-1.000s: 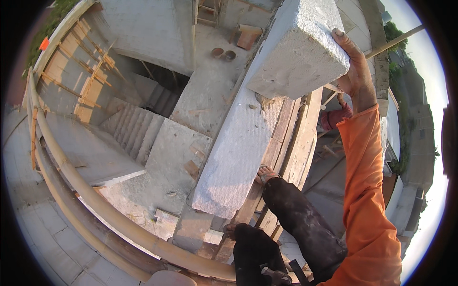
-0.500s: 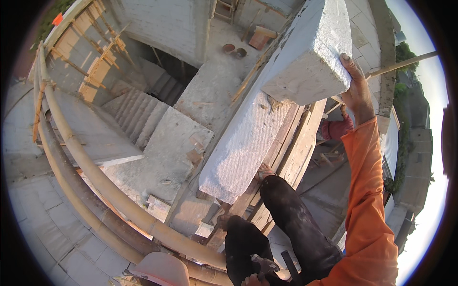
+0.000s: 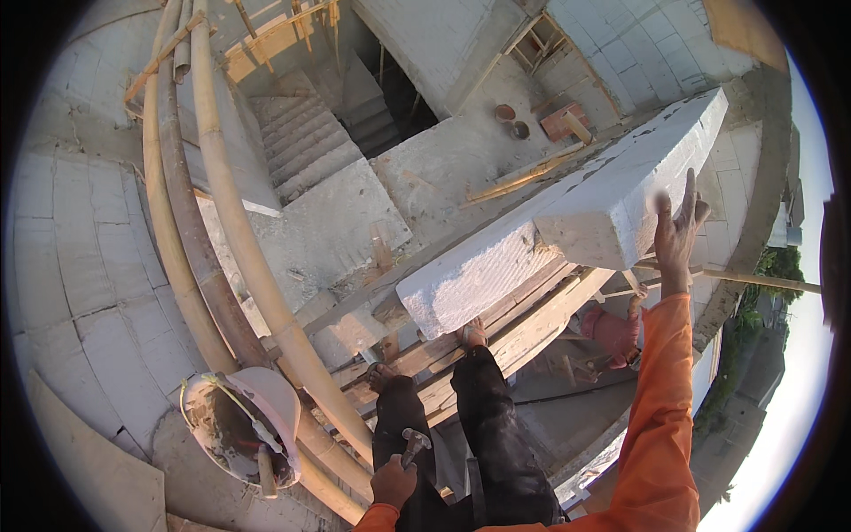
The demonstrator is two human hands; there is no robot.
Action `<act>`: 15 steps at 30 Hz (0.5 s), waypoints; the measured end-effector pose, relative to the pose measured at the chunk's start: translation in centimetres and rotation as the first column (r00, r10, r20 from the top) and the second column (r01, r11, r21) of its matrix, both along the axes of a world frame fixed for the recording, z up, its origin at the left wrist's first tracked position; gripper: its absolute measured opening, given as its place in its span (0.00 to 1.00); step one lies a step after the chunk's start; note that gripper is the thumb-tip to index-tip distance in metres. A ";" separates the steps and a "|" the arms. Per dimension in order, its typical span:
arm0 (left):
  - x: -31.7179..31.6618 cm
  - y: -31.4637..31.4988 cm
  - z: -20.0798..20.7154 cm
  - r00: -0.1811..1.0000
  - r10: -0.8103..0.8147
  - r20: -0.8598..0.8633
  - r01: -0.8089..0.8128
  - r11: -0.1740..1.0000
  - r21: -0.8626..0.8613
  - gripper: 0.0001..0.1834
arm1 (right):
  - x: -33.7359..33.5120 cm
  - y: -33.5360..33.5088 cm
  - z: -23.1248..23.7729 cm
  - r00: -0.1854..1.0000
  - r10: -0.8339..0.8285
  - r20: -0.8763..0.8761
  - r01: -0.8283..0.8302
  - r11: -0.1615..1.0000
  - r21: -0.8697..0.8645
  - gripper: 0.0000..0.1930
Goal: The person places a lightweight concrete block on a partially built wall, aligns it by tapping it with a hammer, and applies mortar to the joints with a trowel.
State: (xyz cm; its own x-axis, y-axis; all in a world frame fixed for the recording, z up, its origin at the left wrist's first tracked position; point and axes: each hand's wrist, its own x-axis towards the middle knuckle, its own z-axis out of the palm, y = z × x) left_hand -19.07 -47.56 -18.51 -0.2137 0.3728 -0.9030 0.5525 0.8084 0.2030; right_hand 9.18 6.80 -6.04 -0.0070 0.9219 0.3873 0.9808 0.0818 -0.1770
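Observation:
A large white block (image 3: 581, 223) rests on a lower white block (image 3: 479, 282), with its far part reaching away to the upper right. My right hand (image 3: 677, 232) is raised beside the upper block's right face, fingers spread. Whether it touches the block I cannot tell. Low in front of my legs, my left hand (image 3: 394, 481) grips a hammer (image 3: 414, 443) with its metal head up. To the left stands a pale bucket (image 3: 282, 401), smeared grey inside, with a wooden tool handle (image 3: 267, 472) in it.
Long bamboo poles (image 3: 232, 239) curve down the left side. My feet stand on wooden planks (image 3: 523, 312) beside the wall. Far below are concrete stairs (image 3: 310, 142) and a stairwell opening. Another person in a reddish shirt (image 3: 612, 332) is under the planks at right.
My view has swung, showing the bucket's inside and more of the left hand with the hammer. My right hand has come off the block's top edge, and its fingers have spread.

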 end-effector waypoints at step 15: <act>-8.6 16.4 4.7 0.667 0.612 0.425 -0.684 0.729 0.025 0.21 | -3.6 4.0 -2.9 0.973 -0.064 0.222 0.149 0.910 -0.388 0.31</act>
